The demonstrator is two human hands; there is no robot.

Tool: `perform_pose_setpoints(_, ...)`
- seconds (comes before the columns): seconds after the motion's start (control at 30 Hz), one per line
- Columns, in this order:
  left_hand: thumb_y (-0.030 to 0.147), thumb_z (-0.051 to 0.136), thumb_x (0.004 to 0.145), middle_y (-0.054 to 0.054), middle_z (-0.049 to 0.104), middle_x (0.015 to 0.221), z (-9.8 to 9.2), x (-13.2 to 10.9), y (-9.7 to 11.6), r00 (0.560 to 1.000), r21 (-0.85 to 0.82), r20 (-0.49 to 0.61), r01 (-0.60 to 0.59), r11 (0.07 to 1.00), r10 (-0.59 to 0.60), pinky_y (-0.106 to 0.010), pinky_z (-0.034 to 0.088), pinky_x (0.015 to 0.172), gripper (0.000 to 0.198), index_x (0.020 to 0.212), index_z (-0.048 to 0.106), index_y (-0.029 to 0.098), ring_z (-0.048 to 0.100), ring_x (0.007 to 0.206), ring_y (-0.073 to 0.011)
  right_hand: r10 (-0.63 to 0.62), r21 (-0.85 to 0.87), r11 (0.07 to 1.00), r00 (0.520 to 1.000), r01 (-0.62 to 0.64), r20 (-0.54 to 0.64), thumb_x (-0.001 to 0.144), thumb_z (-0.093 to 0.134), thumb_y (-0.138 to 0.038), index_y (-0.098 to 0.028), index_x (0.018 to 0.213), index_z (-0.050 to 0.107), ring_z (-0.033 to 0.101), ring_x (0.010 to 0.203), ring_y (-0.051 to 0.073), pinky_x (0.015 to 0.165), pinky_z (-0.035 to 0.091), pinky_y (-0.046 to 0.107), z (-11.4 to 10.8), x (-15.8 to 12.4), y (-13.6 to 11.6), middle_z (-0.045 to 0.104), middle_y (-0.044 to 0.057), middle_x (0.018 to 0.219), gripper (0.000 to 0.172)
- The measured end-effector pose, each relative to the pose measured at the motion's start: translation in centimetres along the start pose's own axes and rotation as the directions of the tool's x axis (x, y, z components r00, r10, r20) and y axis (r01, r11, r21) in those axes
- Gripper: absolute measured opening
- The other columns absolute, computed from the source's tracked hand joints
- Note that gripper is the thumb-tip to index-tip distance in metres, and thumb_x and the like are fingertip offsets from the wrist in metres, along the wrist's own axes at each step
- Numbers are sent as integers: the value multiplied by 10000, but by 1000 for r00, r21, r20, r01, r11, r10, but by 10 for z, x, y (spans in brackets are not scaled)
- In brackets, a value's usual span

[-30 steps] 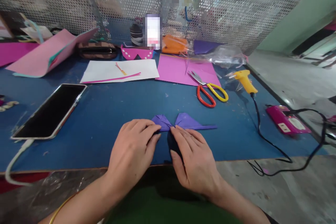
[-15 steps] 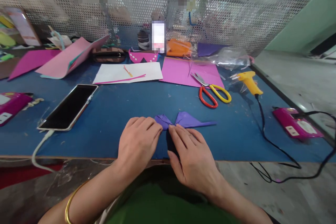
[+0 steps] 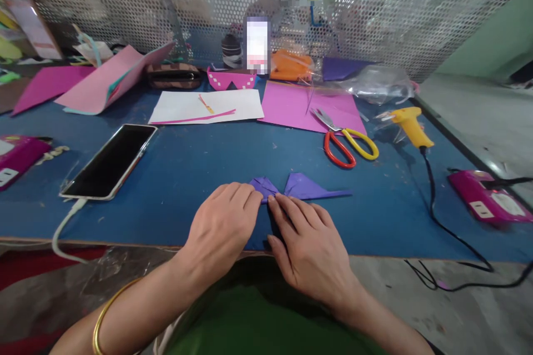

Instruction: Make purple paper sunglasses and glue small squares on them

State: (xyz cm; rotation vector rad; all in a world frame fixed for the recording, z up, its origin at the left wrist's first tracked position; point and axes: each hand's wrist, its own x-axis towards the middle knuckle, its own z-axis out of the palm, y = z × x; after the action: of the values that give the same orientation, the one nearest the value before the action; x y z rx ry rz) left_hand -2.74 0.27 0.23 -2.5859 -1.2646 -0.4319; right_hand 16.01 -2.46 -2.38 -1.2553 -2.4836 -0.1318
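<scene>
A folded piece of purple paper (image 3: pixel 306 187) lies near the table's front edge, its thin pointed tail toward the right. My left hand (image 3: pixel 225 222) is closed on its left end, fingers bent and pressed together; the fingertips are partly hidden. The fingers of my right hand (image 3: pixel 312 238) are stretched out and lie flat against the paper's lower middle, with the thumb apart below. Under both hands, part of the paper is covered from view.
Scissors (image 3: pixel 340 144) and a yellow glue gun (image 3: pixel 412 125) with a black cord lie to the right. At left is a phone (image 3: pixel 111 162) on a white cable. Pink sheets (image 3: pixel 312 102), white paper (image 3: pixel 175 106) and a pink mask (image 3: pixel 231 80) are farther back.
The camera view has shifted slightly, so the table's items appear a little higher and the right-hand ones farther right. Both hands stay on the purple paper, with only slight finger movement.
</scene>
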Motion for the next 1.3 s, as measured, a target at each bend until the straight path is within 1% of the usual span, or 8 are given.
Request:
perform_pose_setpoints(0.17, 47, 455, 873, -119, 697, 865, -1, -2, 0, 1000, 7, 15, -12, 1000, 12, -391, 556, 681, 217, 924, 654, 114, 657, 782, -261, -1, -3, 1000, 1000, 1, -2, 999, 414, -353, -77, 1431, 494, 516, 1231, 274, 998, 365, 438, -1, 0, -1, 604, 134, 1392, 520)
perform_pose_setpoints(0.33, 97, 506, 903, -119, 733, 968, -4, -13, 5, 998, -14, 67, -6, 1000, 7, -371, 571, 680, 237, 1067, 677, 93, 667, 842, -260, -10, -5, 1000, 1000, 10, 16, 998, 415, -334, -91, 1422, 511, 525, 1203, 281, 987, 368, 454, -2, 2, -1, 624, 137, 1362, 498)
perform_pose_setpoints(0.6, 196, 512, 937, -109, 775, 1030, -13, -30, 6, 995, 15, -60, 83, 996, -82, -511, 499, 940, 272, 1074, 724, 92, 703, 914, -286, -3, 0, 1000, 1000, 3, 27, 996, 418, -307, -99, 1414, 525, 516, 1208, 278, 984, 363, 449, -3, 2, -1, 626, 138, 1352, 479)
perform_pose_setpoints(0.8, 171, 584, 912, -110, 759, 1133, -17, -69, -5, 992, 45, -71, 111, 993, -107, -573, 380, 1062, 283, 1173, 671, 107, 699, 1008, -308, -11, -7, 1000, 1000, 11, 13, 987, 424, -295, -85, 1409, 529, 517, 1186, 293, 967, 376, 454, -3, 3, -1, 637, 146, 1332, 482)
perform_pose_setpoints(0.93, 135, 682, 849, -99, 774, 1064, -14, -83, -9, 966, 16, -214, 155, 988, -148, -538, 423, 1039, 295, 1144, 669, 150, 704, 980, -288, -15, -13, 1000, 1000, 15, 10, 988, 427, -290, -77, 1399, 539, 519, 1178, 297, 959, 383, 454, -4, 2, -1, 641, 152, 1321, 477)
perform_pose_setpoints(1.03, 118, 677, 853, -81, 765, 1024, -12, -72, -12, 931, -55, -287, 218, 974, -225, -492, 465, 987, 242, 1089, 687, 174, 692, 956, -269, -8, -11, 1000, 1000, 9, 29, 994, 422, -297, -92, 1417, 522, 517, 1186, 294, 968, 380, 454, -4, 2, -1, 629, 145, 1340, 481)
perform_pose_setpoints(1.13, 204, 622, 917, -74, 732, 1000, -11, -51, -18, 924, -124, -155, 333, 935, -349, -438, 491, 853, 159, 1059, 690, 184, 655, 943, -266, 0, -6, 1000, 1000, 1, 30, 997, 416, -302, -106, 1419, 522, 517, 1191, 290, 977, 373, 453, -3, 2, -2, 621, 140, 1352, 477)
perform_pose_setpoints(1.3, 269, 590, 941, -40, 674, 886, -11, -31, -27, 921, -247, 94, 390, 887, -379, -412, 445, 783, 105, 882, 632, 193, 595, 845, -236, 10, 28, 1000, 1000, -10, 14, 1002, 419, -293, -112, 1403, 535, 523, 1176, 280, 977, 365, 440, -5, 1, -1, 630, 132, 1331, 455)
